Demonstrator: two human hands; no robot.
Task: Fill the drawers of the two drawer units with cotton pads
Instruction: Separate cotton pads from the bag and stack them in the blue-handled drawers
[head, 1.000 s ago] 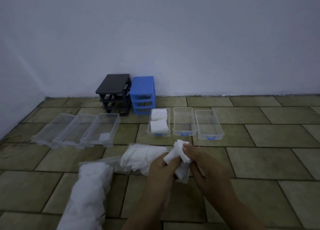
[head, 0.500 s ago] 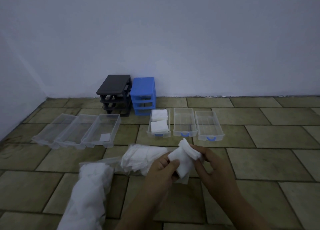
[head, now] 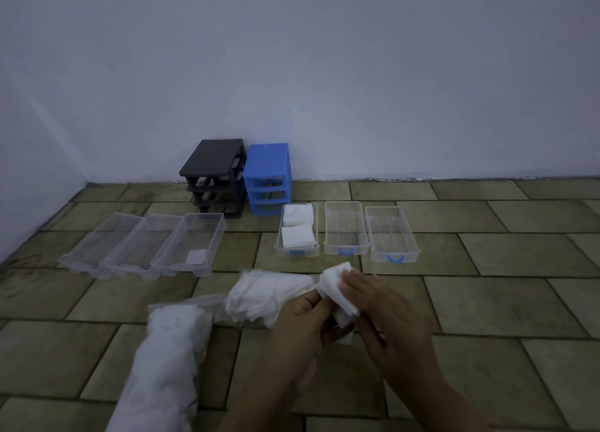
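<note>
Six clear drawers lie out on the floor [head: 487, 301], only the left blue-handled drawer [head: 297, 230] holding cotton pads. Both hands, left hand [head: 300, 327] and right hand [head: 386, 314], are clamped together on a small stack of pads [head: 336, 285]; squaring its edges before laying it flat in the empty middle drawer [head: 345, 228] should serve best.

Looking dim and bluish throughout, softly blurring in the near foreground, bending at the wide-angle edges, casting only faint shadows.

Dim light; plain pale wall [head: 324, 74] meets olive-brown tiled floor [head: 487, 269].
</note>
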